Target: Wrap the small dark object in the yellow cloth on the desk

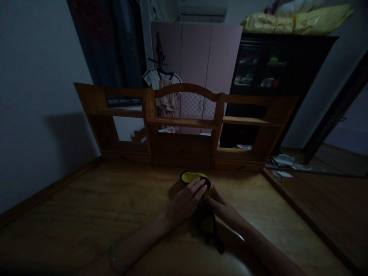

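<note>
A yellow item with black edging [189, 176], its kind unclear in the dim light, is between my hands over the wooden desktop. My left hand [186, 200] lies across its top with the fingers together, pressing on the dark part. On the right side, my right hand [220, 202] grips it, the thumb near the front and the other fingers mostly hidden behind. A dark strap [220, 245] trails from the item toward me across the desktop. Much of the item's near side is hidden by my hands and shadow.
The wooden desktop [115, 199] has a raised shelf unit [184, 122] along its far edge. A wall [34, 96] borders the left. Papers [284, 161] lie beyond the right edge. Behind stand a pink wardrobe [195, 57], a dark cabinet [299, 69] and hanging clothes [155, 80].
</note>
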`<state>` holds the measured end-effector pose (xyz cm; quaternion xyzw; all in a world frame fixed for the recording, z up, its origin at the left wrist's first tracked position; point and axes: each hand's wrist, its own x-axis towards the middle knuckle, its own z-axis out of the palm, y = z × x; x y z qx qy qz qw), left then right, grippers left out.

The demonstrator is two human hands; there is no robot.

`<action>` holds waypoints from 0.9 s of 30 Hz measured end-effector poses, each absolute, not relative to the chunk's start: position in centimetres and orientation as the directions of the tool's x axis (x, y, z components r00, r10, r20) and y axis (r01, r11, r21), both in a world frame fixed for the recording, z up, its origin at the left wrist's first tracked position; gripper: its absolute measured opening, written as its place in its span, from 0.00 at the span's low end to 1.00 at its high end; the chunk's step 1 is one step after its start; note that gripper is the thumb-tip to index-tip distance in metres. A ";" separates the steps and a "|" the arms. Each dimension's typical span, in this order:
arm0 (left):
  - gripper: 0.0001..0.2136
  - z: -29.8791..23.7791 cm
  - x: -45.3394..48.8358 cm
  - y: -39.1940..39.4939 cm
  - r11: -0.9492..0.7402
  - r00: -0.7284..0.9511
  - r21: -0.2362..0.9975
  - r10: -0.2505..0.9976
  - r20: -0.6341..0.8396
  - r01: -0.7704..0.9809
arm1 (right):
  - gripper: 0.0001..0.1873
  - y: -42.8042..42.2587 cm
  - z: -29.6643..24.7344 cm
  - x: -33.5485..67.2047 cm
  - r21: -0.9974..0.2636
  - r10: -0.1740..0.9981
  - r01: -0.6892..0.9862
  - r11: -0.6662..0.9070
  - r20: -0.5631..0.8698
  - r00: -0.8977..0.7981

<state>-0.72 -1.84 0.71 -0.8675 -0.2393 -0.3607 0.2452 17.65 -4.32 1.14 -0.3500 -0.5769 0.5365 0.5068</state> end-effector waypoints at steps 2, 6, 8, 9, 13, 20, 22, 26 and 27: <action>0.27 0.9 -0.8 -1.9 -0.763 0.632 -0.266 0.230 0.740 0.589 | 0.32 -4.2 0.7 17.9 -0.980 0.952 -0.110 0.164 0.186 -0.243; 0.26 1.0 -0.8 -1.9 -0.770 0.643 -0.256 0.246 0.725 0.584 | 0.33 -4.0 0.2 18.1 -0.982 0.953 -0.063 0.177 0.187 -0.237; 0.25 0.8 -0.8 -1.9 -0.777 0.650 -0.249 0.253 0.717 0.578 | 0.34 -3.9 -0.1 18.0 -0.980 0.955 -0.024 0.198 0.199 -0.221; 0.25 0.7 -0.8 -1.9 -0.781 0.650 -0.246 0.252 0.717 0.574 | 0.34 -3.8 -0.3 18.0 -0.976 0.954 0.000 0.217 0.212 -0.211; 0.24 0.6 -0.7 -1.9 -0.794 0.650 -0.245 0.232 0.723 0.556 | 0.31 -3.6 -0.9 17.9 -0.946 0.936 0.068 0.317 0.300 -0.186; 0.25 1.1 -0.9 -2.4 -0.809 0.672 -0.238 0.239 0.701 0.537 | 0.28 -3.9 -0.4 17.7 -0.931 0.921 0.064 0.359 0.342 -0.189; 0.25 1.2 -1.0 -2.5 -0.808 0.670 -0.234 0.245 0.701 0.541 | 0.29 -3.9 -0.3 17.6 -0.933 0.922 0.066 0.353 0.335 -0.194; 0.26 1.4 -0.9 -2.6 -0.811 0.667 -0.221 0.255 0.700 0.541 | 0.29 -3.8 -0.8 17.7 -0.932 0.928 0.077 0.354 0.339 -0.156; 0.26 1.4 -0.8 -2.7 -0.813 0.665 -0.215 0.256 0.702 0.541 | 0.29 -3.7 -1.0 17.7 -0.928 0.925 0.084 0.364 0.349 -0.149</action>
